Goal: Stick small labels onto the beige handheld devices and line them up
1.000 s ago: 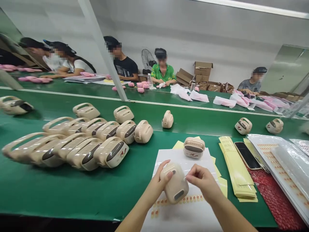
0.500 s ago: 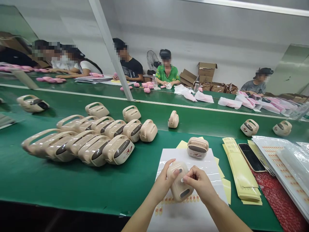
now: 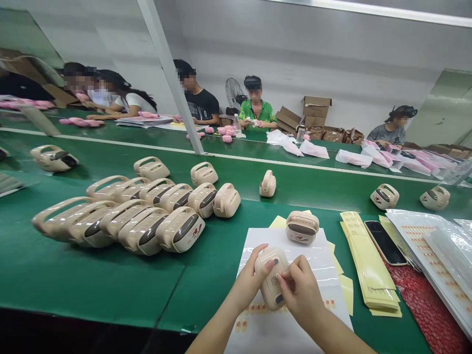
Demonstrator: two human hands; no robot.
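My left hand (image 3: 250,281) grips a beige plastic device (image 3: 270,275) above a white sticker sheet (image 3: 295,324) at the table's front edge. My right hand (image 3: 300,294) presses its fingers against the device's right side, over a small label. On the sheet lie rows of small orange stickers (image 3: 254,309). A second beige device (image 3: 301,227) sits on the sheet's far end, just beyond my hands.
Two rows of several beige devices (image 3: 147,216) lie to the left on the green table (image 3: 92,280). Yellow backing strips (image 3: 365,265), a phone (image 3: 385,242) and bagged sticker sheets (image 3: 431,246) lie right. Single devices ride the belt (image 3: 324,184); several people work at the far table.
My right hand has moved from the device's top down onto its right side, and the device has tilted a little. The view has shifted slightly to the left.
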